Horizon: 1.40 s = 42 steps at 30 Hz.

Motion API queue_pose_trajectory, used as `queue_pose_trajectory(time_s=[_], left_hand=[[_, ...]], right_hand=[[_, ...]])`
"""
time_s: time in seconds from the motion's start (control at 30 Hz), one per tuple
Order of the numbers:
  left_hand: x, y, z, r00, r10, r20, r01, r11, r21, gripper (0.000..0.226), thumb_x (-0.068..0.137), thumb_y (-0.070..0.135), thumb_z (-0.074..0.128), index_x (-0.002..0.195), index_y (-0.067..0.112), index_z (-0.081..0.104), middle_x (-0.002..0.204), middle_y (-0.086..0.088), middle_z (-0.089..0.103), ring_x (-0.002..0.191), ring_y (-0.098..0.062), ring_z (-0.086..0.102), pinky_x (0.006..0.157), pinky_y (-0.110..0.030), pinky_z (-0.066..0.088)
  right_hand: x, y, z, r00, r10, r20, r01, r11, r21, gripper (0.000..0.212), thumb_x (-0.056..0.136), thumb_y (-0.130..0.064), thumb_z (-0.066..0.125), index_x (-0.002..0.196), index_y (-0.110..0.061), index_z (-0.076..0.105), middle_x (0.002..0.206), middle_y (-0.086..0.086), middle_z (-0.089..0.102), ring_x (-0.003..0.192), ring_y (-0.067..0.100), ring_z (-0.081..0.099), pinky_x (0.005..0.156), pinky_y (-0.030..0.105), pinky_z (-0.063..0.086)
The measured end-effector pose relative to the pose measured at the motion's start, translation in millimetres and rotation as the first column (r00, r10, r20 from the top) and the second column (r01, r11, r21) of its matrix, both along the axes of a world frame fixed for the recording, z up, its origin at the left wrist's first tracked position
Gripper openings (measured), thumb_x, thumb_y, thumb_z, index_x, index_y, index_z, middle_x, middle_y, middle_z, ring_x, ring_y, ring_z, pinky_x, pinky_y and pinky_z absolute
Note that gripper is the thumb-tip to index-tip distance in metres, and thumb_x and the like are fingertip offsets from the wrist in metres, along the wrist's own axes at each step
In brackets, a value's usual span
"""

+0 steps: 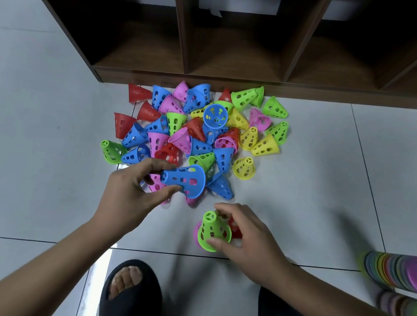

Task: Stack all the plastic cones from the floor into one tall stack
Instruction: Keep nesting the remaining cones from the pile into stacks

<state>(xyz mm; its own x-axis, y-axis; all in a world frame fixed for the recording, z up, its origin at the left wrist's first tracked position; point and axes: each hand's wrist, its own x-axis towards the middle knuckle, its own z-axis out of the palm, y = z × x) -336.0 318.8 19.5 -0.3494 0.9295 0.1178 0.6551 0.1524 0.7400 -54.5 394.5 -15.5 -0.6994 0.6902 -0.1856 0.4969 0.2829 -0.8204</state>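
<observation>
A heap of several perforated plastic cones (199,130) in red, blue, pink, green and yellow lies on the white tiled floor before a shelf. My left hand (131,189) grips a blue cone (185,179) by its narrow end, held on its side just above the heap's near edge. My right hand (248,239) holds a green cone (213,231) standing upright on the floor, with a pink rim showing under it. A red cone (234,228) lies partly hidden behind my right fingers.
A dark wooden shelf unit (232,84) with open compartments runs along the far side. Long stacks of coloured cones (397,272) lie on the floor at the right edge. My slippered foot (129,288) is at the bottom centre.
</observation>
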Motion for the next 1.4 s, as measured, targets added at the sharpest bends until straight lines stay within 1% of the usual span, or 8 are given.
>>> queue_pose_trajectory(time_s=[0.1, 0.33, 0.67, 0.9, 1.03, 1.17, 1.3, 1.4], left_hand=[[3, -2, 7, 0.998, -0.056, 0.004, 0.056, 0.998, 0.005, 0.045, 0.081, 0.049, 0.092, 0.116, 0.027, 0.077, 0.107, 0.017, 0.077, 0.093, -0.003, 0.069, 0.080, -0.012, 0.047], [23, -2, 1, 0.955, -0.296, -0.024, 0.296, 0.955, -0.011, 0.041, 0.084, 0.039, 0.092, 0.118, 0.026, 0.074, 0.112, 0.017, 0.072, 0.105, -0.011, 0.070, 0.088, -0.036, 0.056], [55, -9, -36, 0.861, -0.506, -0.040, 0.497, 0.857, -0.139, 0.047, 0.085, 0.039, 0.084, 0.127, 0.032, 0.065, 0.120, 0.019, 0.066, 0.109, -0.007, 0.062, 0.093, -0.035, 0.053], [66, -21, -72, 0.877, -0.480, 0.020, 0.474, 0.859, -0.193, 0.043, 0.090, 0.036, 0.080, 0.127, 0.032, 0.060, 0.125, 0.018, 0.059, 0.112, -0.007, 0.060, 0.092, -0.029, 0.054], [67, -24, -80, 0.904, -0.414, 0.107, 0.427, 0.876, -0.225, 0.046, 0.091, 0.041, 0.079, 0.132, 0.034, 0.060, 0.127, 0.020, 0.057, 0.111, 0.000, 0.058, 0.093, -0.020, 0.051], [70, -25, -81, 0.914, -0.376, 0.151, 0.402, 0.889, -0.220, 0.047, 0.090, 0.042, 0.080, 0.132, 0.034, 0.061, 0.129, 0.020, 0.055, 0.114, 0.000, 0.058, 0.093, -0.014, 0.048], [72, -24, -83, 0.919, -0.354, 0.172, 0.387, 0.894, -0.225, 0.050, 0.089, 0.045, 0.081, 0.134, 0.035, 0.062, 0.128, 0.021, 0.056, 0.115, -0.002, 0.058, 0.092, -0.016, 0.049], [73, -24, -83, 0.923, -0.337, 0.186, 0.374, 0.902, -0.218, 0.053, 0.089, 0.049, 0.077, 0.138, 0.037, 0.062, 0.132, 0.021, 0.057, 0.119, -0.004, 0.058, 0.096, -0.019, 0.050]], right_hand=[[4, 0, -11, 1.000, 0.012, -0.014, -0.012, 1.000, -0.009, 0.055, 0.083, -0.045, 0.084, 0.131, -0.041, 0.058, 0.124, -0.021, 0.056, 0.116, 0.007, 0.061, 0.096, 0.028, 0.053], [22, 20, -37, 0.994, -0.107, 0.028, 0.102, 0.987, 0.127, 0.015, 0.101, -0.027, 0.065, 0.115, -0.031, 0.063, 0.114, -0.015, 0.057, 0.112, 0.011, 0.059, 0.094, 0.037, 0.052], [31, 26, -79, 0.893, -0.182, 0.413, 0.172, 0.983, 0.061, 0.053, 0.088, -0.071, 0.063, 0.124, -0.033, 0.054, 0.118, -0.011, 0.056, 0.113, 0.013, 0.059, 0.093, 0.040, 0.053], [19, 33, -82, 0.854, -0.118, 0.506, 0.213, 0.968, -0.133, 0.059, 0.064, -0.057, 0.077, 0.113, -0.036, 0.052, 0.114, -0.008, 0.061, 0.098, 0.014, 0.064, 0.086, 0.036, 0.055], [19, 32, -68, 0.890, -0.195, 0.413, 0.290, 0.940, -0.182, 0.052, 0.070, -0.037, 0.081, 0.118, -0.034, 0.060, 0.119, -0.008, 0.064, 0.100, 0.008, 0.065, 0.087, 0.031, 0.054], [4, 23, -23, 0.914, -0.401, 0.069, 0.404, 0.876, -0.265, 0.036, 0.083, -0.024, 0.083, 0.112, -0.036, 0.066, 0.109, -0.011, 0.071, 0.098, 0.005, 0.068, 0.080, 0.016, 0.052], [-12, 5, 19, 0.939, -0.313, -0.140, 0.264, 0.920, -0.289, 0.041, 0.088, -0.023, 0.083, 0.123, -0.032, 0.064, 0.116, -0.012, 0.071, 0.107, 0.011, 0.068, 0.087, 0.017, 0.053], [-16, -5, 26, 0.968, -0.191, -0.165, 0.153, 0.963, -0.220, 0.044, 0.088, -0.022, 0.084, 0.123, -0.035, 0.062, 0.118, -0.015, 0.069, 0.112, 0.011, 0.067, 0.091, 0.016, 0.051]])
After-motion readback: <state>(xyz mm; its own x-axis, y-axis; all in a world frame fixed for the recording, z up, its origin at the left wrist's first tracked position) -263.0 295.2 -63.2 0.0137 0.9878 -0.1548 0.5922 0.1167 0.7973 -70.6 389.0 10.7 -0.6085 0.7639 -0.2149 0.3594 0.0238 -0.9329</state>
